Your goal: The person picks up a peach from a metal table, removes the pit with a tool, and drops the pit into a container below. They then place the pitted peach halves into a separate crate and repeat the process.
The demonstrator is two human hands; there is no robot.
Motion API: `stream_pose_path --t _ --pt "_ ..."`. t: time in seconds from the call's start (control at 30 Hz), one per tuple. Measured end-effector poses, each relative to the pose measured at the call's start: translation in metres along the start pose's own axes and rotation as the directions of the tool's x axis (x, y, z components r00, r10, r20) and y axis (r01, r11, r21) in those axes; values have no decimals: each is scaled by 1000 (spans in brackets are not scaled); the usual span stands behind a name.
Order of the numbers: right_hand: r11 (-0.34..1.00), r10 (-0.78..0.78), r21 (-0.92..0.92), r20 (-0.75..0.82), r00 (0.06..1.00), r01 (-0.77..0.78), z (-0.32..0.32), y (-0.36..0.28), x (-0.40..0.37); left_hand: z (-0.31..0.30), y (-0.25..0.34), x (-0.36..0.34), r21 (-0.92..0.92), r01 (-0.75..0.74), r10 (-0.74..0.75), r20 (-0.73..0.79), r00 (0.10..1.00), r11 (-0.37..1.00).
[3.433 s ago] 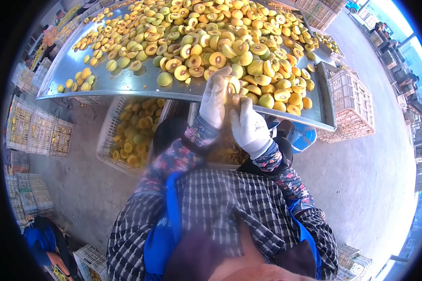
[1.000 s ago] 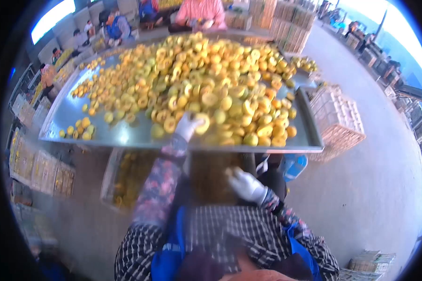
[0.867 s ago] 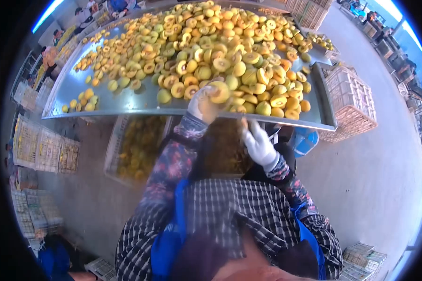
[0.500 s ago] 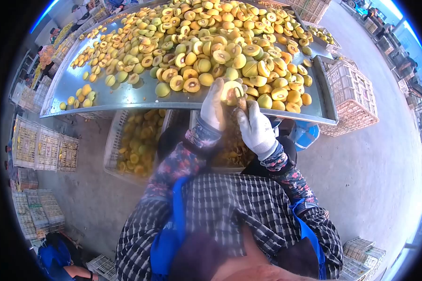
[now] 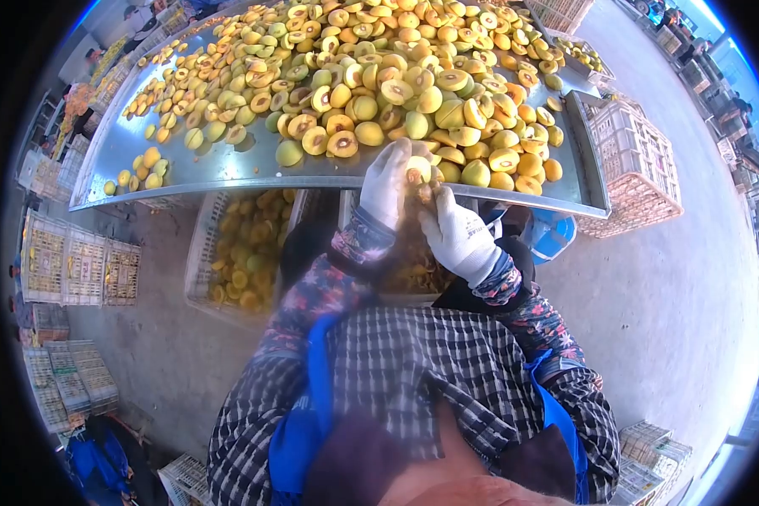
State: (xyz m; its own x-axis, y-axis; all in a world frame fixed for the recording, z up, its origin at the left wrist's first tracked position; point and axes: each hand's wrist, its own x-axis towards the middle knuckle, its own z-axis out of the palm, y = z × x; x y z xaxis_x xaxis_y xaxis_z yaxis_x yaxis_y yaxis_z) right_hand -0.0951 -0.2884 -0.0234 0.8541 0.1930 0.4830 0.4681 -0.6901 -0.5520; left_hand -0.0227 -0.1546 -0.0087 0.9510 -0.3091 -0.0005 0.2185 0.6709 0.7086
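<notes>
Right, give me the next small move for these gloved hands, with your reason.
I'd probably steady the cut yellow fruit in the white-gloved left hand and ease the fingertips of the white-gloved right hand toward its brown centre: that centre is exposed, and those fingertips are close beside the fruit.

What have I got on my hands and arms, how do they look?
Your left hand and right hand wear white gloves, the right with small dark lettering on its back. Dark blue floral sleeve covers, with pink flowers, run up your forearms; above them are black-and-white checked sleeves.
</notes>
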Motion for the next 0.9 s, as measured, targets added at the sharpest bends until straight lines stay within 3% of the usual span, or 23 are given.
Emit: stream_pose_path --t 0.07,0.17,0.23,0.3,0.37,0.47,0.53,0.57,0.6,0.63,0.67,0.77,0.87,0.9 --pt "996 -86 32 -17 996 87 5 12 -6 -5 0 4 67 21 -21 12 1000 998" --pt "976 141 128 249 958 -176 -6 7 -2 -7 -1 7 188 4 -5 8 1000 982" --pt "938 170 261 235 957 -230 -1 9 -2 -4 -5 7 218 -25 34 -38 999 976" --pt "844 212 463 172 962 -269 2 -2 0 3 -12 2 169 -144 160 -80 984 975" --pt "832 221 474 194 956 -288 4 0 -2 10 -14 -1 129 -219 235 -120 965 967" --pt "894 175 369 232 957 -253 -2 7 -1 2 -5 4 260 -82 99 -52 994 962" --pt "927 156 285 304 940 -245 -7 14 0 -4 -1 8 254 41 -48 22 999 966" --pt "897 81 412 210 974 -163 1 21 -5 -8 -1 11 267 83 -101 55 993 960" --pt "660 155 649 375 914 -378 -3 17 -4 -10 1 12 282 123 -153 88 984 952" --pt "325 156 760 544 825 -563 -12 10 -2 -9 4 10 262 182 -217 111 970 948" --pt "-52 87 725 689 720 -687 -16 5 -3 -9 1 8 182 211 -230 95 968 960" --pt "-328 28 645 737 675 -691 -11 2 -9 -6 -9 5 -71 298 -296 47 954 952" --pt "-500 -46 554 751 659 -666 -9 9 -15 5 -13 -3 -112 281 -290 -77 954 953" --pt "-535 -71 529 749 659 -659 -8 12 -19 4 -16 -3 -151 301 -311 -46 949 942"
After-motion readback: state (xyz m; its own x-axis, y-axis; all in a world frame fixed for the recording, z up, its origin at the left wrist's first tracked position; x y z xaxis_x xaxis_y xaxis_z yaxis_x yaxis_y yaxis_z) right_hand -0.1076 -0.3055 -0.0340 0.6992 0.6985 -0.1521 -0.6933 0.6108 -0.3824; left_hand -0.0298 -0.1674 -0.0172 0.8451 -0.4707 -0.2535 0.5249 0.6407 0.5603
